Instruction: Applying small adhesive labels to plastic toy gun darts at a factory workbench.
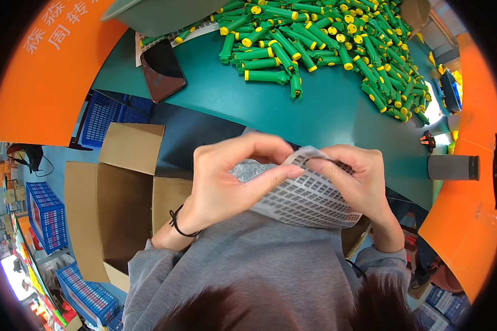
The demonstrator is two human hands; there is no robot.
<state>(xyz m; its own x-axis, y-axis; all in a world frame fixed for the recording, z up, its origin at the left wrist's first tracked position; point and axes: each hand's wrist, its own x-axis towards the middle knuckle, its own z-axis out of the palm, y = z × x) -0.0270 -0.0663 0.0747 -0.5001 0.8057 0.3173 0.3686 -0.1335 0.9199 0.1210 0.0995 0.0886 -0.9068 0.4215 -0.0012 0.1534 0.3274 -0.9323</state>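
In front of my chest I hold a curved, whitish sheet (309,196) printed with rows of small grey rectangles. My left hand (226,174) pinches its upper edge between thumb and forefinger. My right hand (361,179) grips the same sheet at its right side, thumb tucked against the curled edge. Clear, crinkled plastic (250,170) shows behind my left hand; what it belongs to is hidden. On the green table (215,94) beyond lies a big pile of green tubes with yellow ends (315,41).
A dark phone (163,70) lies at the table's left, near a grey bin (165,16). An open cardboard box (124,207) stands left of me. Blue crates (47,215) are farther left. A dark grey cup (453,167) is at the right.
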